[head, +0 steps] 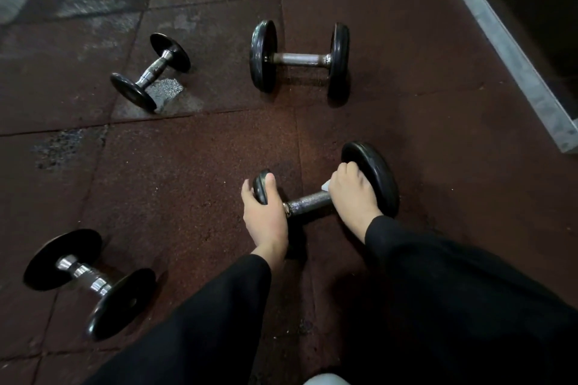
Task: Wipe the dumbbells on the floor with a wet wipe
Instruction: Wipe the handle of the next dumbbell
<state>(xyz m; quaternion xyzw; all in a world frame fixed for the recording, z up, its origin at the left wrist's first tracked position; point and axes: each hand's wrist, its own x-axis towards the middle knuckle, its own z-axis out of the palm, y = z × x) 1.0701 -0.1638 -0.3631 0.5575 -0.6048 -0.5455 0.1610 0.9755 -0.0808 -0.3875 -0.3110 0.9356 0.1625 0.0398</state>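
Observation:
Several black dumbbells with metal handles lie on the dark red rubber floor. The nearest dumbbell (308, 203) lies between my hands. My left hand (266, 216) grips its small left end plate, thumb over the rim. My right hand (352, 194) holds a white wet wipe (326, 186) against the inner face of the large right plate; only a corner of the wipe shows. A second dumbbell (300, 59) lies beyond, a third dumbbell (150, 70) at the upper left, a fourth dumbbell (89, 283) at the lower left.
A grey concrete ledge (513, 50) runs diagonally along the right side. The floor tiles (187, 172) have worn, pale patches at the upper left. My black sleeves fill the lower part of the view.

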